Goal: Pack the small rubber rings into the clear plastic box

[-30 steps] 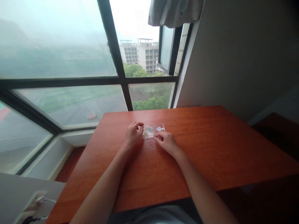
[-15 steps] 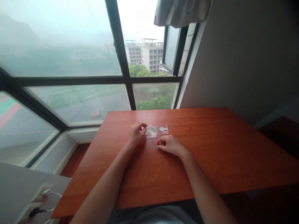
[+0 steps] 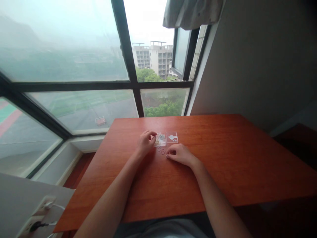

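Note:
A small clear plastic box [image 3: 162, 143] with compartments of tiny metal and gold-coloured pieces stands on the wooden table. My left hand [image 3: 146, 142] is at its left side, thumb and index finger closed at its edge. The clear lid [image 3: 175, 140], with a white print, lies flat just right of the box. In front of the box are small rings, one ring [image 3: 159, 149] slightly left of another ring [image 3: 162, 152]. My right hand [image 3: 180, 154] rests low over the table to their right, thumb and fingers pinched on a small ring, mostly hidden by the fingertips.
The wooden table [image 3: 223, 158] reaches up to a dark-framed window [image 3: 135, 86]. A grey wall [image 3: 247, 66] rises on the right. Sockets with plugged-in cords [image 3: 41, 224] are at the lower left, beside the table's edge.
The ring that lay at my right fingertips no longer shows apart from them; the right hand has barely shifted. My left hand has moved very slightly right, staying at the box.

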The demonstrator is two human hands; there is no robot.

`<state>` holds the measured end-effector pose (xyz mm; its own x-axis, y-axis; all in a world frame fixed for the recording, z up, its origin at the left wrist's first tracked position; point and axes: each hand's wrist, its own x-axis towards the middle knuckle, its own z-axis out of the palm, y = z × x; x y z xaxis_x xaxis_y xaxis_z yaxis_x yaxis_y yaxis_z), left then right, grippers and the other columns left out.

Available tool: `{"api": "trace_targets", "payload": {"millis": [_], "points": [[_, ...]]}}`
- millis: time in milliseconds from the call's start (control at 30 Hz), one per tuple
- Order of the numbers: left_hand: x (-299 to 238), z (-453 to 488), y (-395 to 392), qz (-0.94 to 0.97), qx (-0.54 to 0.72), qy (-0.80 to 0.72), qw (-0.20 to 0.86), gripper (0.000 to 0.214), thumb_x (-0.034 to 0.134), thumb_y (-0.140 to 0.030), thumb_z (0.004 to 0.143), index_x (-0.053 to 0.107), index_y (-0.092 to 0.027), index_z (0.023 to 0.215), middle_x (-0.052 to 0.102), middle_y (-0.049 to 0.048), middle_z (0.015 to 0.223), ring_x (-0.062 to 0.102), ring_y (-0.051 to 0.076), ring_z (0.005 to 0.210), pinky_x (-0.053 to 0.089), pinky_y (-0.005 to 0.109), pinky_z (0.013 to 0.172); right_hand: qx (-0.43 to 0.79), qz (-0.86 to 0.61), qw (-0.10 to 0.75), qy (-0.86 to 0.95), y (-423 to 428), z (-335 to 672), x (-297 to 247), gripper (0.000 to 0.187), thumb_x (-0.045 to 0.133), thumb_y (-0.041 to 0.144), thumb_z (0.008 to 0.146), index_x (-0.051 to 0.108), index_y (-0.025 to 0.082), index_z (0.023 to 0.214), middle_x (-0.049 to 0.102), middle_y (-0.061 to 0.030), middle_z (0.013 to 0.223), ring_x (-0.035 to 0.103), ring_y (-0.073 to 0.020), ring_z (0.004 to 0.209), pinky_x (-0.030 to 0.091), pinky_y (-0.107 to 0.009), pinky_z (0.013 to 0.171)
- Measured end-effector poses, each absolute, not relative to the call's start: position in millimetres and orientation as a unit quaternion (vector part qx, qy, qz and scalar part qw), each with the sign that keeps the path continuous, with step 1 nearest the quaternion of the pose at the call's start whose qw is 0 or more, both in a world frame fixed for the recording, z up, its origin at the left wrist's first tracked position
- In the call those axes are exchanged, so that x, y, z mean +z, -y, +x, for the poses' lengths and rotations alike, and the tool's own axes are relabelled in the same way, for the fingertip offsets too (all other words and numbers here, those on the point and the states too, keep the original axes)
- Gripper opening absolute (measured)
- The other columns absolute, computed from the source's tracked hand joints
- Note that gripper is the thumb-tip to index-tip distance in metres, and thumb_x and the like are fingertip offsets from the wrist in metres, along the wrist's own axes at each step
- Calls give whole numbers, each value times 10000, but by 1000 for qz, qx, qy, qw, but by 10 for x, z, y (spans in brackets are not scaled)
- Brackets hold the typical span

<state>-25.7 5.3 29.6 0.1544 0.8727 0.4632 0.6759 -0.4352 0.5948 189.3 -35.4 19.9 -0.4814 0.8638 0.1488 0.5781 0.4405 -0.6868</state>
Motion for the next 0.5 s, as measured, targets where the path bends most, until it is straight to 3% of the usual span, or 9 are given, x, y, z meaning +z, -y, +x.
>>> {"api": "trace_targets", "payload": {"millis": [300, 500], "points": [[386, -34, 131, 831, 353, -377, 207, 124, 546, -226, 851, 656, -176, 881, 605, 30, 841, 516, 86, 633, 423, 202, 601, 187, -500, 392, 749, 271, 1858, 163, 125, 613, 294, 814, 680, 193, 783, 624, -6, 675, 527, -120, 598, 374, -219, 575], [394, 1, 140, 845, 321, -380, 195, 118, 537, -178, 837, 656, -175, 836, 605, 24, 819, 520, 79, 610, 419, 197, 593, 181, -495, 409, 744, 266, 1857, 166, 135, 602, 300, 818, 675, 192, 782, 622, -7, 672, 521, -118, 579, 380, -219, 575]]}}
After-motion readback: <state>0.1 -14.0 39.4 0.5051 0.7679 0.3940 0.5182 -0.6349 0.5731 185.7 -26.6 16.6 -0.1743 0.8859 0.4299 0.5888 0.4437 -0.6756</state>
